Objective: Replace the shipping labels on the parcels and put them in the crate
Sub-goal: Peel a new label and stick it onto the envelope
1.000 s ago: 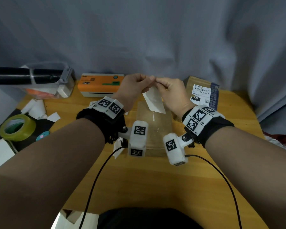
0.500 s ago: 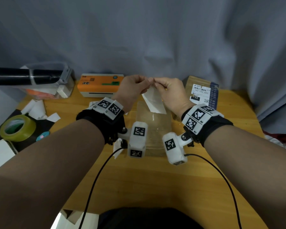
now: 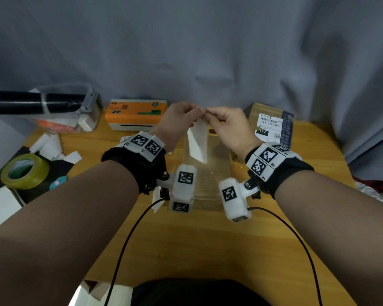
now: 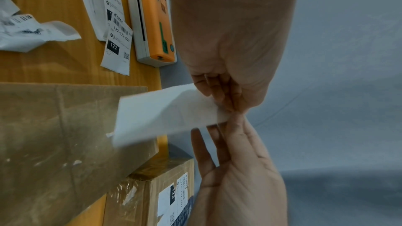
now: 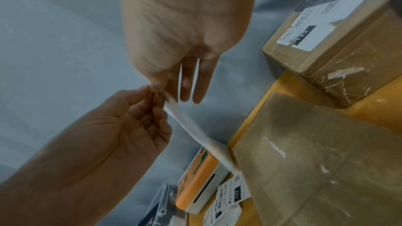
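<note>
Both hands are raised over the table and pinch the top edge of a white label [image 3: 198, 142], which hangs blank side toward me. My left hand [image 3: 194, 111] holds its left corner and my right hand [image 3: 212, 112] the right corner, fingertips nearly touching. In the left wrist view the label [image 4: 165, 114] juts out from the pinching fingers [image 4: 217, 92]. Beneath it lies a flat brown parcel [image 3: 210, 177] with scraps of old label on top. A second taped parcel [image 3: 272, 124] with a printed label stands at the back right.
An orange label printer [image 3: 137, 115] sits at the back centre, with loose printed labels [image 4: 117, 40] in front of it. A clear box [image 3: 75, 111] with a black roll stands back left. A tape roll [image 3: 24, 171] and paper scraps [image 3: 51, 146] lie at the left.
Both hands keep the same pinch on the label's top edge. The hanging label has swung slightly to the left; the parcels have not moved.
</note>
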The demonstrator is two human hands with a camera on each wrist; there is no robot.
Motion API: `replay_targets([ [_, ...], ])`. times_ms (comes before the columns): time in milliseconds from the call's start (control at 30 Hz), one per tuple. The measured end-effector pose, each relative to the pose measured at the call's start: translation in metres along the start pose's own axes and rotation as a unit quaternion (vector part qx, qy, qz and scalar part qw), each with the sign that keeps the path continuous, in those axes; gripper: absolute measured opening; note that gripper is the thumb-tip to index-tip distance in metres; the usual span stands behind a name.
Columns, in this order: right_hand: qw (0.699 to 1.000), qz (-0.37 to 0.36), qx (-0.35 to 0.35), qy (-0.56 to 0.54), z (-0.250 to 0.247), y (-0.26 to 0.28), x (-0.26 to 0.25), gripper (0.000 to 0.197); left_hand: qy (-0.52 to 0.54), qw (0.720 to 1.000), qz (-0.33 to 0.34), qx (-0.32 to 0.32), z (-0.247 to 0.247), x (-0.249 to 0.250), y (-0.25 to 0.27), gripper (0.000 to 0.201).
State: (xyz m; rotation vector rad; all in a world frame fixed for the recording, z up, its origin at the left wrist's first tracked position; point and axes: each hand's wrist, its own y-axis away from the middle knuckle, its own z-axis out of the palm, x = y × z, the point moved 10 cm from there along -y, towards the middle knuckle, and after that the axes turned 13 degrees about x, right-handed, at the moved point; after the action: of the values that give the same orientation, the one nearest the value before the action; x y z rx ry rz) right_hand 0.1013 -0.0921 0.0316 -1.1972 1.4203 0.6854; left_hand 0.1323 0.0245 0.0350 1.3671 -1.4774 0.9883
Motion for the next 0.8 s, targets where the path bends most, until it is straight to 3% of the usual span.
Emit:
replay_targets([
  [167, 0.993, 0.083, -0.016, -0.083, -0.003, 0.005, 0.006, 0.012, -0.036, 0.998, 0.033, -0.030, 0.001, 0.002, 0.001, 0.015],
  [400, 0.983, 0.141, -0.012, -0.113, -0.003, 0.003, 0.013, 0.006, -0.156, 0.976, 0.151, -0.037, 0.006, 0.020, 0.005, 0.013],
  [800, 0.975, 0.180, -0.003, -0.132, -0.004, 0.007, 0.022, 0.005, -0.191, 0.963, 0.181, -0.051, 0.011, 0.021, 0.010, 0.009],
])
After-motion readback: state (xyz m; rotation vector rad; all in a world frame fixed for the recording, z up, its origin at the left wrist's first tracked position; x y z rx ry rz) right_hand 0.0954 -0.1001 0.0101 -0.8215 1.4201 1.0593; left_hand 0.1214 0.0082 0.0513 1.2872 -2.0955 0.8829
